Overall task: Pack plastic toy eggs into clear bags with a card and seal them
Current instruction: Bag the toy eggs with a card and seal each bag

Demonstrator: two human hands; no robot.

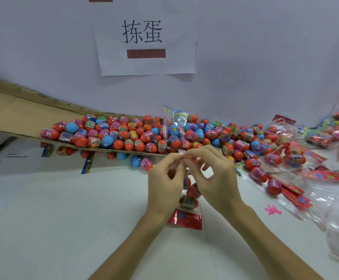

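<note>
Two hands meet at the centre of the white surface (63, 209). The left hand (164, 178) and right hand (215, 174) are fingertip to fingertip over the far end of a clear bag (190, 196). Each grip is closed on it, with thumb and forefinger pinching the thin, glossy film at the mouth and the other fingers loosely curled.

The bag is long and narrow. Its long axis runs from the person outward, with the mouth pointing away toward the wall. A shiny red card (184, 219), rectangular with printed figures, fills the near end between the wrists. Above it, rounded red packed eggs (188, 202) with barcode labels sit in line. Whether the near end rests on the surface cannot be confirmed.

Beyond the hands lies a broad heap of loose eggs (124, 136). They are smooth plastic in red, blue and pink, and many are banded with printed wrap. The heap spreads over a flat, tilted cardboard sheet (13, 114) and onto the surface.

One filled bag (176, 122) stands upright in the heap. To the right lie spare red cards (297, 190), more filled bags (322, 134) and a small pink toy figure (272, 210). A paper sign (144, 37) hangs on the wall.
</note>
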